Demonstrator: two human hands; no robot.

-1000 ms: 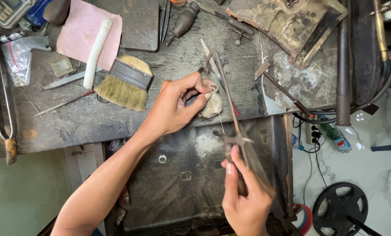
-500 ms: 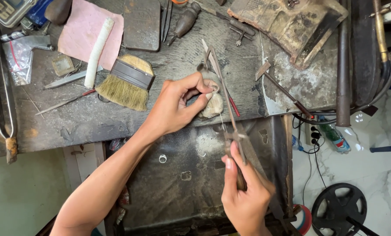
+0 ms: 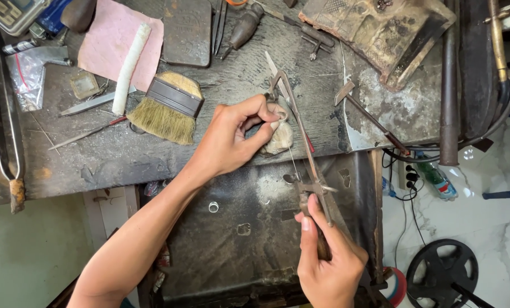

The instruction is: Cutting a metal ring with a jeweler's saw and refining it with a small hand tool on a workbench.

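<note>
Head view looks down on a scarred counter (image 3: 95, 165); the left hand (image 3: 232, 134) pinches a small ring-like piece (image 3: 282, 116) between thumb and forefinger, fingers narrow, against a pale bench peg (image 3: 279, 138) at the counter's front edge; the piece itself is mostly hidden by the fingertips; the right hand (image 3: 329, 259) grips the handle of a jeweller's saw frame (image 3: 303, 142), fingers closed round it, below the peg; the blade is barely visible; a brush (image 3: 166, 108) lies left of the peg.
</note>
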